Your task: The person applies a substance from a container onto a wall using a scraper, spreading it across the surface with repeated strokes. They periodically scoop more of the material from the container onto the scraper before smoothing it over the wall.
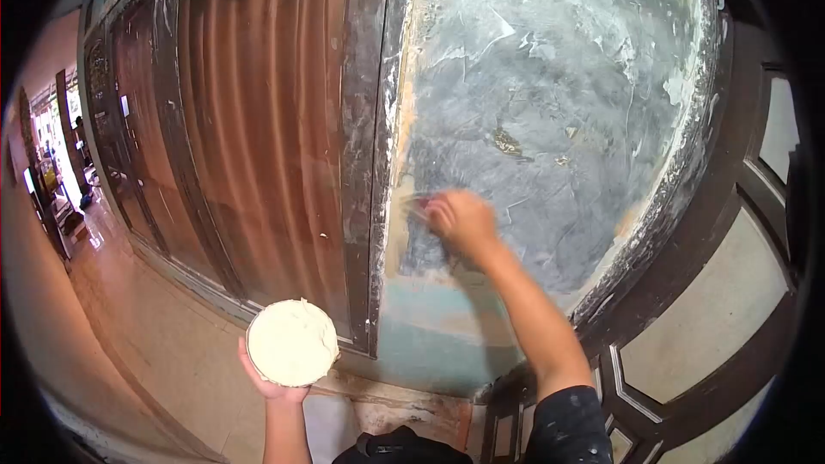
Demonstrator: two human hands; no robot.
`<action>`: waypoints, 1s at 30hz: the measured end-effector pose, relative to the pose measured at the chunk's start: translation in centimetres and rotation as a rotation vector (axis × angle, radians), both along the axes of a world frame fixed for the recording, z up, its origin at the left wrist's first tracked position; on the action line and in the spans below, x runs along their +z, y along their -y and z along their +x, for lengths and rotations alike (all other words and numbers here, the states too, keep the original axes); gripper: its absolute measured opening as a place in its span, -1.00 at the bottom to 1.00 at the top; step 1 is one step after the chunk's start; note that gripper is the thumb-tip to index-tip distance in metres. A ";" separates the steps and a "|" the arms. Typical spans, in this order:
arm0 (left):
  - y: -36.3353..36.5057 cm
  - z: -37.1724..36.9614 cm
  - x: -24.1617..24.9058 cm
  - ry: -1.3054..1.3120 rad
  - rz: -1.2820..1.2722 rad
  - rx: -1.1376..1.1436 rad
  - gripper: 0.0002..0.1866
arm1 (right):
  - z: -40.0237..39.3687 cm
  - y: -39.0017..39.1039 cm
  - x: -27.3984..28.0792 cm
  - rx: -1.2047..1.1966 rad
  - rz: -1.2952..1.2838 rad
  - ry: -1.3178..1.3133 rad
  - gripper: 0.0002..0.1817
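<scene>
My left hand [273, 388] holds up a round container [292, 342] from below, its top covered with a pale cream paste that is rough at the right edge. My right hand [460, 222] is closed around a small flat tool [417, 203], partly hidden by the fingers and blurred. The tool's tip is at the left edge of the grey, patchy wall [550, 155], beside the dark wooden frame. A tan strip of filler runs along this edge. Lower down, the wall [438, 326] is pale green.
Left of the wall stands a wooden frame [365, 120] around a brown curtained panel [258, 112]. A dark panelled door [687, 326] is on the right. Tiled floor [172, 335] lies below, and a bright opening [64, 146] shows at far left.
</scene>
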State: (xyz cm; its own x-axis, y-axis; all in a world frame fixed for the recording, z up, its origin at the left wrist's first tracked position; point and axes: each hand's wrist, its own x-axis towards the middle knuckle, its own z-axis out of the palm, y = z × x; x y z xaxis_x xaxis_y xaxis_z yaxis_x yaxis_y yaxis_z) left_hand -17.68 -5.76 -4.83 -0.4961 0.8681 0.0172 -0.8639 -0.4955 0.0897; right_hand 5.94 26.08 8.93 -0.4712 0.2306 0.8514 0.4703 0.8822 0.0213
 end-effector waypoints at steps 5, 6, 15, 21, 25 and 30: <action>-0.1 0.0 -1.0 -0.153 0.130 -0.060 -0.16 | -2.7 -0.6 -10.5 -0.128 -0.205 0.540 -0.86; -0.4 -0.2 -0.6 -0.158 0.137 -0.058 -0.16 | -2.7 -1.0 -9.4 -0.154 -0.154 0.517 -0.86; -1.6 -0.3 -0.5 -0.099 0.034 -0.047 -0.08 | 0.7 -0.7 6.4 -0.111 0.044 -0.250 -0.78; -2.0 0.2 -1.4 -0.139 0.047 -0.038 -0.07 | -2.2 0.1 -10.7 -0.046 -0.168 0.557 -0.83; -1.4 1.0 0.3 0.143 0.133 -0.126 -0.09 | -2.4 -0.8 -8.8 -0.214 -0.075 0.626 -0.84; -2.0 0.7 0.9 0.049 0.052 -0.103 -0.12 | 1.4 -0.7 7.4 -0.236 0.005 -0.124 -0.79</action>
State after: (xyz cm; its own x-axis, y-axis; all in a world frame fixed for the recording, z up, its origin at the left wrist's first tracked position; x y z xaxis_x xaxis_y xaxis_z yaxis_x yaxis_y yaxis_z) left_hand -16.99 -3.80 -3.89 -0.4058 0.9130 0.0419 -0.9132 -0.4069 0.0224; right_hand 7.31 26.75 16.36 -0.2968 0.3172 0.9007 0.6627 0.7476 -0.0449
